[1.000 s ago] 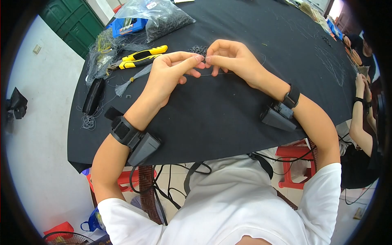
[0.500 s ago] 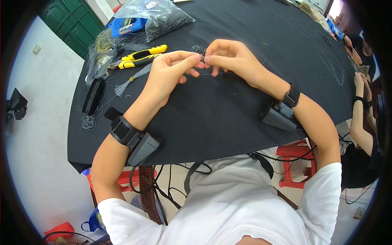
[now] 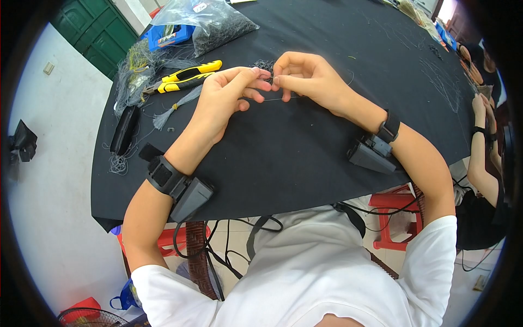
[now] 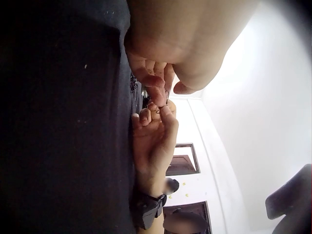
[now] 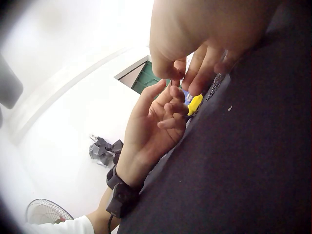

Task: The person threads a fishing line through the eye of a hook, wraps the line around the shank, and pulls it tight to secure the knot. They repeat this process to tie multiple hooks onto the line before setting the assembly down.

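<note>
Nearest me, the black-covered worktop (image 3: 305,169) lies in front of the wearer's body. Above it, the right hand (image 3: 311,80) forms a pinch grip: thumb and forefinger appear to hold a small dark piece (image 4: 159,111), too fine to identify. The left hand (image 3: 223,97) meets it at the fingertips; I cannot tell whether its grip holds anything. A thin line (image 3: 277,100) crosses between the hands, on the near side of the pinch.

For good control, I judge the following necessary: set the right pinch close to the working point; make fine adjustments with the left fingertips; leave the line lightly taut and untwisted. Excess pull could slip the piece from the pinch.

Just beyond the fingertips lies a dark clump (image 3: 265,65); I route the line clear of it to prevent snagging. Yellow-handled pliers (image 3: 190,75) lie to the left. Farther still rests a clear bag (image 3: 226,30) of dark contents.
</note>
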Available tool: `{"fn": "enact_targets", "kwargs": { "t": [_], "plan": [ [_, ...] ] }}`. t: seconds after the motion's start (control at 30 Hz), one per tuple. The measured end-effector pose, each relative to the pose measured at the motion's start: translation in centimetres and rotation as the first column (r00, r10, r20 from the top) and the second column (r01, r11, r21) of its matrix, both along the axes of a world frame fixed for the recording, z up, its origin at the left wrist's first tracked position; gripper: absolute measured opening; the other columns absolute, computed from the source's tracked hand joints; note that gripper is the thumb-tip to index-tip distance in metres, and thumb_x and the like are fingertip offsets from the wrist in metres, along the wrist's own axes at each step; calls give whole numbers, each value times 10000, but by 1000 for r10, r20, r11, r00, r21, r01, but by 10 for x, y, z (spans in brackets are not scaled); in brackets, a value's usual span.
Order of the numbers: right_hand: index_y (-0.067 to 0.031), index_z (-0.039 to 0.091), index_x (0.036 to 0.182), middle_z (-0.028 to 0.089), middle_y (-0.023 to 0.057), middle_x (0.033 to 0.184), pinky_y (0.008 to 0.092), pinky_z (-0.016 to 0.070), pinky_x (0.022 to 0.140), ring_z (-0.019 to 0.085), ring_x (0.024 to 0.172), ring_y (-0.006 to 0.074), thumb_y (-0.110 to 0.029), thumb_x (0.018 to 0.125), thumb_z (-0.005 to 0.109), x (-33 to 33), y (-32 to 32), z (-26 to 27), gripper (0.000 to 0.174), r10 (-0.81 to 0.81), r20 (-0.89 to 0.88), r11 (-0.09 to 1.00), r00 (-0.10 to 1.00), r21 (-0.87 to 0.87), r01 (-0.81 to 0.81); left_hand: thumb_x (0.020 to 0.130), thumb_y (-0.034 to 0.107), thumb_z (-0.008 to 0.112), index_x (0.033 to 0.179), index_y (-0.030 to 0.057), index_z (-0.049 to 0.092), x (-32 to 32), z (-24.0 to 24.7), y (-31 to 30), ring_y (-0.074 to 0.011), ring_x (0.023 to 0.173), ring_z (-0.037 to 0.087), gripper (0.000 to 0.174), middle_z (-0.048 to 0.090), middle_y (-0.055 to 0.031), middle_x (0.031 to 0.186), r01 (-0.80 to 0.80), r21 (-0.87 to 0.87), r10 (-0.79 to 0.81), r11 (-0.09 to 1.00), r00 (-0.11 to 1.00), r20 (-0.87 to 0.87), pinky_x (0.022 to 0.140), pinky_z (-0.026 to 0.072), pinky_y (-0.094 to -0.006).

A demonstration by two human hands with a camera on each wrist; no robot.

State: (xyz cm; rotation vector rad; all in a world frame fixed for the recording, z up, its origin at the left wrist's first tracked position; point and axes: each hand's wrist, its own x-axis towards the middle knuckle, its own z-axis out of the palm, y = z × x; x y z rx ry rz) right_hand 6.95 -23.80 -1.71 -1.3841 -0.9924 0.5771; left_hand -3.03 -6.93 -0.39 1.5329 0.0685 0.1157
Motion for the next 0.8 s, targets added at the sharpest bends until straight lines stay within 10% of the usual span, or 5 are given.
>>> {"fn": "enact_targets", "kwargs": {
  "t": [0.8],
  "plan": [
    [-53, 587, 932, 606, 6, 786, 171, 374, 560, 553, 641, 52, -200, 830, 605, -3, 0, 3, 180, -34, 13, 999, 999, -30, 34, 838, 226, 601, 936, 41, 644, 1, -3, 2, -39, 676, 562, 214, 659, -38, 828, 2, 100, -7, 995, 999, 48, 543, 364, -150]
  ]
}}
